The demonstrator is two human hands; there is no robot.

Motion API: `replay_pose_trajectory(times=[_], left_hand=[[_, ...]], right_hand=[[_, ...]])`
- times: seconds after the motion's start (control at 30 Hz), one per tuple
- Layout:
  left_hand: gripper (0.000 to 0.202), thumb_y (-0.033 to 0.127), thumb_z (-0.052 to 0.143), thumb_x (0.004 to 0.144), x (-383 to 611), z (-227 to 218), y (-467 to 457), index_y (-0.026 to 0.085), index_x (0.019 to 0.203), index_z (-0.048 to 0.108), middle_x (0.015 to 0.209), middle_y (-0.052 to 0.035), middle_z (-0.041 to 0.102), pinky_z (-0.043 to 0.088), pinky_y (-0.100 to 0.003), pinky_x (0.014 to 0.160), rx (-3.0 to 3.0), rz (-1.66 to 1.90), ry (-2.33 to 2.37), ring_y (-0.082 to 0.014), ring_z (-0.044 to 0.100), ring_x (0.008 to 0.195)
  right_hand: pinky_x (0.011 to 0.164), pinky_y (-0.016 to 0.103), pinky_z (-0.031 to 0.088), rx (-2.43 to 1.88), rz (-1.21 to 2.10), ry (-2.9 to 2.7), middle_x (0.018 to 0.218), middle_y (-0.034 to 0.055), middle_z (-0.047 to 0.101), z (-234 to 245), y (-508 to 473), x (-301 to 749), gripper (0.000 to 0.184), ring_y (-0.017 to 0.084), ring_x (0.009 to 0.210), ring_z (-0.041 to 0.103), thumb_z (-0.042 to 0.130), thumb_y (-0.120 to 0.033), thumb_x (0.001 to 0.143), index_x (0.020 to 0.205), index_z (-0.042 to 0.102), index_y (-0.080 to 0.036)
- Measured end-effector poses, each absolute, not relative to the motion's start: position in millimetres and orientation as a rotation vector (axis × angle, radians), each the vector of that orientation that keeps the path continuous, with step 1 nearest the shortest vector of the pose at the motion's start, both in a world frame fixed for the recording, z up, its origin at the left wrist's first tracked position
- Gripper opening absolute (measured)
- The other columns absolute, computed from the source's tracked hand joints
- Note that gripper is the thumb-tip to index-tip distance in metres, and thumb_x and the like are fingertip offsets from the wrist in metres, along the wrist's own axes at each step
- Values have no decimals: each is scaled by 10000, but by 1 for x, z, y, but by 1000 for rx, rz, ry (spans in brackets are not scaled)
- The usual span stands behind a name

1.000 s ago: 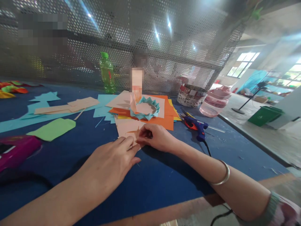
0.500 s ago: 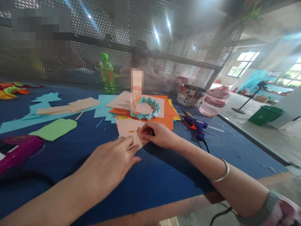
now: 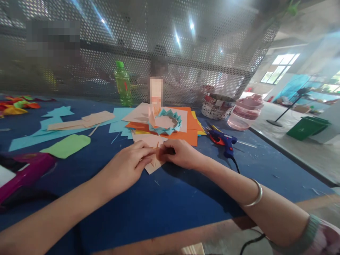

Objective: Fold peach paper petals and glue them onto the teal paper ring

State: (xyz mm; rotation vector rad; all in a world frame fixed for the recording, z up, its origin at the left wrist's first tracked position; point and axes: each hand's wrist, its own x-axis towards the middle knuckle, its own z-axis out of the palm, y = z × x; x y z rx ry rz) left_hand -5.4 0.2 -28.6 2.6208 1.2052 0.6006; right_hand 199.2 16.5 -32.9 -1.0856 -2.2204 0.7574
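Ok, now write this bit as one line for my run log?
left hand: fingers on peach paper | right hand: pinching peach paper | nearby: blue glue gun

A plain silver bangle (image 3: 255, 193) circles the right forearm (image 3: 281, 216), and a pink-and-white patterned sleeve (image 3: 328, 238) ends in a ribbed grey-green cuff (image 3: 310, 230). The left forearm (image 3: 53, 221), left hand (image 3: 124, 168) and right hand (image 3: 180, 154) are bare.

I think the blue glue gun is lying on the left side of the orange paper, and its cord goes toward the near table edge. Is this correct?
Not quite. The head view shows the glue gun on the right side of the orange paper, not the left. Its cord does go toward the near table edge.
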Motion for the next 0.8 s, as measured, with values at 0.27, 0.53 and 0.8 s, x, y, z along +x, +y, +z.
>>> replay_pose_trajectory(times=[0.27,0.53,0.8], left_hand=[[186,233,487,852,-1,-24,14,187,969,624,938,-41,595,424,-321,754,2501,459,1243,-197,580,849],[136,242,497,812,2,-22,19,196,696,552,705,15,505,338,-283,602,2475,417,1243,-152,512,654],[156,254,472,812,5,-22,17,197,703,567,738,-3,548,344,-294,636,2435,413,1335,-171,535,700]], right_hand=[[706,200,445,-1019,852,-2226,777,-2,711,-34,17,200,94,98,728,635,649,-74,753,792,682,-153],[640,202,403,-1118,828,-2240,766,4,699,-35,15,197,86,101,693,595,706,-221,758,801,706,-147],[625,187,390,-1110,856,-2229,741,1,694,-35,15,196,98,93,686,586,700,-230,763,791,710,-136]])
